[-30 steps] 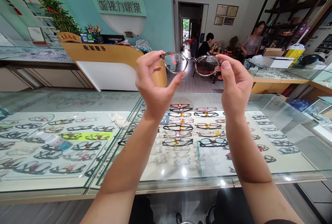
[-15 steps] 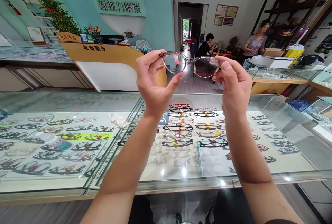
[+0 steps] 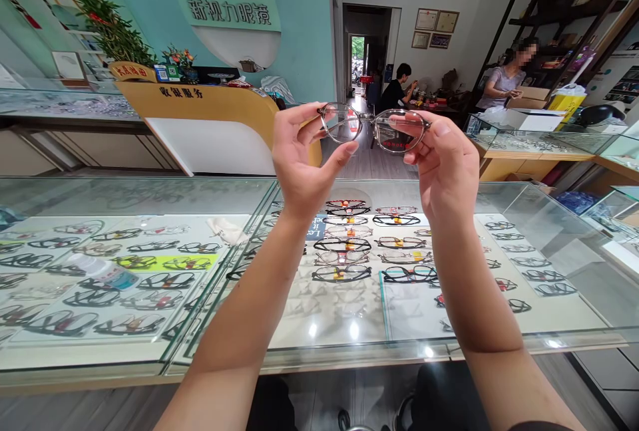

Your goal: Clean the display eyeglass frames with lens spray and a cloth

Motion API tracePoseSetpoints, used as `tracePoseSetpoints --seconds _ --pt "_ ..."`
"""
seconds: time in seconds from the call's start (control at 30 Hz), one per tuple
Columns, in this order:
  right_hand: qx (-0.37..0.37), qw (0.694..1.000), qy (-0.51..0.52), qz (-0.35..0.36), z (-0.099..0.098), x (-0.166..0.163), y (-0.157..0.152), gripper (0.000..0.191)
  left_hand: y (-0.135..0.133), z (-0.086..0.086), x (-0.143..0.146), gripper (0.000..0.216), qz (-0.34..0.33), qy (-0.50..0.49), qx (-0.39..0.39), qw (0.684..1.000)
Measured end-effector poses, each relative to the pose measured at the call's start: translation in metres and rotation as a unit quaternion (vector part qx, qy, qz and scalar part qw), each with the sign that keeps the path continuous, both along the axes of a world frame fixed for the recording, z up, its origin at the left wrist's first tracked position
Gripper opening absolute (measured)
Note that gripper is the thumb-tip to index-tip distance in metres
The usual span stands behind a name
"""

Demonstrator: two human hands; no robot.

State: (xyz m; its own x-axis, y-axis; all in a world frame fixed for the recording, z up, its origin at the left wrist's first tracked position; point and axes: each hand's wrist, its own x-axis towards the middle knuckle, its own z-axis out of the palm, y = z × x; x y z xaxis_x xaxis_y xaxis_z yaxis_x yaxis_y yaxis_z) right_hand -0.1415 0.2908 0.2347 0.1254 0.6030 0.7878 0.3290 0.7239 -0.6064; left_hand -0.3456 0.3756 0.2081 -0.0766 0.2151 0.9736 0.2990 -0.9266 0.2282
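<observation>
A pair of eyeglasses [image 3: 368,118] with round clear lenses and a thin frame is held up in front of me, above the display case. My left hand [image 3: 309,155] grips its left end, fingers at the outer corner and thumb stretched out below the lens. At the opposite end, my right hand [image 3: 446,158] pinches the frame between thumb and fingers. Some right-hand fingers show through the right lens. A small red tag shows at the left lens, and red lettering is visible at the right one.
Beneath my arms is a glass display case [image 3: 319,359] with rows of eyeglasses. A spray bottle [image 3: 107,271] and a white cloth [image 3: 227,230] lie on the left. Behind stand a counter [image 3: 200,95], a seated person [image 3: 397,88] and another person [image 3: 504,82] beside an opened box [image 3: 532,100].
The eyeglasses have turned slightly, and my two hands have come a little closer together. The person at the back right has moved right, hands now at the box.
</observation>
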Motion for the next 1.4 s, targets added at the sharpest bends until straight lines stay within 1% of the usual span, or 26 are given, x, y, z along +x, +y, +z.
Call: tracePoseSetpoints --seconds 0.1,0.2,0.3,0.4,0.57,0.77,0.87,0.97,1.03,1.13,1.17,1.23,1.4 --pt "0.013 1.0 0.007 0.008 -0.001 0.001 0.001 0.044 0.003 -0.003 0.003 0.081 -0.031 -0.003 -0.007 0.999" --pt "0.028 0.999 -0.026 0.01 -0.001 0.006 0.003 0.045 0.005 -0.006 0.004 0.077 -0.048 -0.01 -0.015 0.999" --pt "0.031 0.996 -0.083 -0.015 0.0 0.014 0.004 0.047 0.003 -0.003 0.0 0.076 -0.031 -0.003 -0.021 0.999" --pt "0.035 0.995 -0.092 -0.032 0.004 0.021 0.002 0.036 -0.004 0.004 -0.008 0.077 -0.012 0.028 -0.011 0.999" --pt "0.029 0.993 -0.113 -0.001 0.01 0.024 -0.003 0.015 -0.017 0.018 -0.015 0.081 0.018 0.112 0.001 0.994" --pt "0.012 0.988 -0.154 0.01 0.012 0.022 -0.007 0.007 -0.029 0.024 -0.013 0.065 0.032 0.165 0.037 0.985" --pt "0.004 0.986 -0.163 0.021 0.01 0.023 -0.006 0.006 -0.038 0.028 -0.013 0.058 0.019 0.168 0.002 0.986" --pt "0.008 0.986 -0.161 0.039 0.008 0.023 -0.004 0.013 -0.047 0.031 -0.014 0.053 0.018 0.173 -0.002 0.985" --pt "0.01 0.986 -0.157 0.048 0.008 0.024 -0.003 0.017 -0.05 0.033 -0.015 0.056 0.021 0.176 0.021 0.984" --pt "0.0 0.987 -0.151 0.051 0.007 0.024 -0.002 0.02 -0.048 0.032 -0.018 0.066 0.018 0.184 0.063 0.981" --pt "-0.004 0.988 -0.149 0.051 0.007 0.024 -0.002 0.021 -0.047 0.032 -0.018 0.067 0.012 0.184 0.062 0.981" --pt "-0.011 0.988 -0.142 0.056 0.006 0.023 0.0 0.02 -0.044 0.029 -0.017 0.067 -0.014 0.175 0.027 0.984" --pt "-0.036 0.989 -0.113 0.088 0.003 0.021 0.006 0.019 -0.038 0.02 -0.01 0.079 -0.112 0.128 -0.056 0.984"
